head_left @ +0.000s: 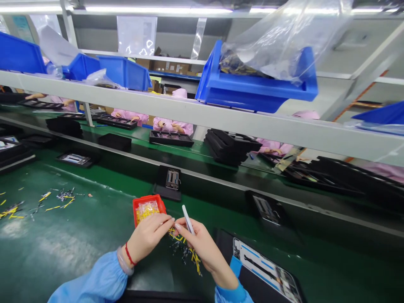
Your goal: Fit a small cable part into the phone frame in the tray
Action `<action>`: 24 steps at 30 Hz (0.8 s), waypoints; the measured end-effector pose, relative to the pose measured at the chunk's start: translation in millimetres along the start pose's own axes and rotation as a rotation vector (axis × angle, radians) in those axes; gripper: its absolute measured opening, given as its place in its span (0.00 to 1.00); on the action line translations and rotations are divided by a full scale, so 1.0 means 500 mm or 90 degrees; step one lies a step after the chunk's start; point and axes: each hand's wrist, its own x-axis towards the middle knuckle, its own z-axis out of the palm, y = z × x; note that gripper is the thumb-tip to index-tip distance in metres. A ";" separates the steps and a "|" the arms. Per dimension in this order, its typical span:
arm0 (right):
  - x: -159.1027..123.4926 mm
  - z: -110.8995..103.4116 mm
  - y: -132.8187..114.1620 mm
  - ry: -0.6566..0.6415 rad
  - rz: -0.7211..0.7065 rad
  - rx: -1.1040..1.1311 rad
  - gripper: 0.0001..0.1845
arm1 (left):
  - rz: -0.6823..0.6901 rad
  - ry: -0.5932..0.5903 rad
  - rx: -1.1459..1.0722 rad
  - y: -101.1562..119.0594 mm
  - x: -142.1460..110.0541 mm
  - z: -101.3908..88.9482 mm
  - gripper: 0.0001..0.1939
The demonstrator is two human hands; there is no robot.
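My left hand [147,236] reaches over a small red tray [137,203] that holds a bag of yellow parts, its fingers pinched together at the fingertips. My right hand [203,246] holds a thin white tool [187,219] upright between thumb and fingers. The fingertips of both hands meet above a loose pile of yellow strips and small dark parts [186,250] on the green mat. An opened phone body in a black tray [268,273] lies just right of my right wrist.
Black jigs with phone bodies [172,180] [266,209] sit along the conveyor edge. Scattered yellow scraps [57,198] lie at the left. Blue bins [252,88] stand on the overhead shelf. People in pink sleeves [172,125] work across the line beside stacked black trays [229,147].
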 end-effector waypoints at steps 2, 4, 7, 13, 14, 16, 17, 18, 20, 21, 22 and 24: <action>0.009 0.003 -0.001 -0.003 -0.041 -0.011 0.22 | -0.062 0.034 -0.039 -0.003 0.003 0.007 0.16; 0.015 0.007 0.004 0.010 -0.071 -0.030 0.19 | -0.151 0.050 -0.095 0.000 0.009 0.013 0.14; 0.021 0.011 0.018 0.046 -0.099 -0.093 0.16 | -0.301 0.040 -0.186 0.011 0.022 0.012 0.12; 0.018 0.017 0.037 0.048 -0.141 -0.224 0.11 | -0.417 0.016 -0.258 0.016 0.034 0.003 0.09; 0.018 0.018 0.038 0.051 -0.146 -0.238 0.11 | -0.416 0.014 -0.239 0.013 0.034 0.003 0.09; 0.017 0.021 0.040 0.051 -0.151 -0.259 0.10 | -0.414 0.000 -0.196 0.007 0.032 0.005 0.09; 0.018 0.023 0.042 0.048 -0.152 -0.268 0.10 | -0.413 -0.004 -0.170 0.005 0.031 0.006 0.09; 0.018 0.024 0.044 0.047 -0.154 -0.276 0.10 | -0.413 -0.005 -0.141 0.003 0.031 0.006 0.09; 0.020 0.026 0.049 0.045 -0.157 -0.290 0.11 | -0.413 -0.006 -0.086 0.002 0.031 0.006 0.08; 0.021 0.027 0.051 0.045 -0.158 -0.298 0.12 | -0.415 -0.007 -0.064 0.001 0.031 0.005 0.08; 0.022 0.028 0.054 0.044 -0.157 -0.306 0.12 | -0.417 -0.011 -0.048 0.001 0.032 0.003 0.08; 0.022 0.028 0.058 0.043 -0.151 -0.324 0.13 | -0.419 -0.036 -0.035 0.000 0.033 0.000 0.08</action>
